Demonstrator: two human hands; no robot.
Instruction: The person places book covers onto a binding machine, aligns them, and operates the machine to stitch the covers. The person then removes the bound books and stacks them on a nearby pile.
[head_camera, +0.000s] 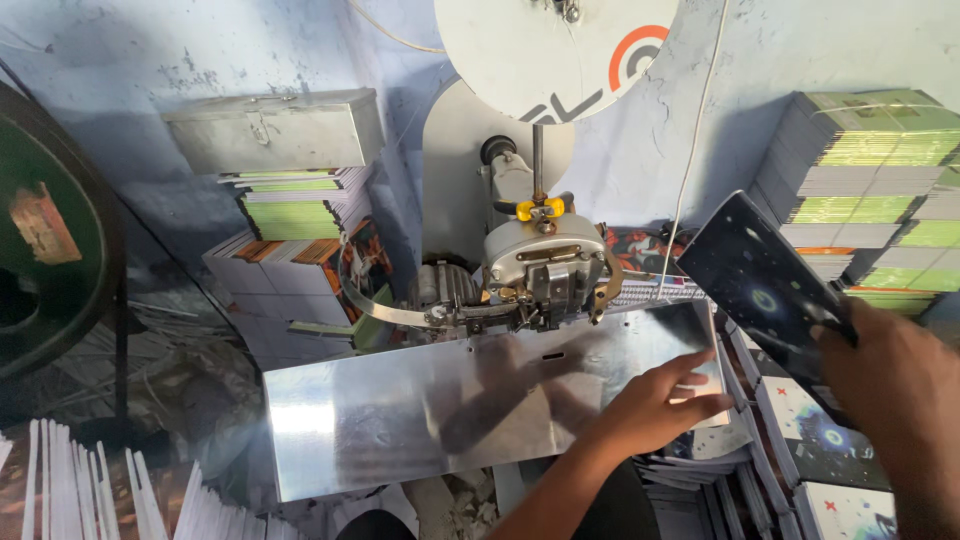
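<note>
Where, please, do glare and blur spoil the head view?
In the head view, glare whitens the left end of the steel plate, whose shine also mirrors the machine; the right hand holding the dark cover is soft with motion blur, the left hand less so; the left side lies in shadow.

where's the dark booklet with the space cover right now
In the head view, the dark booklet is at the right, held up tilted in the right hand, above the metal table and beside the stitching machine.
</note>
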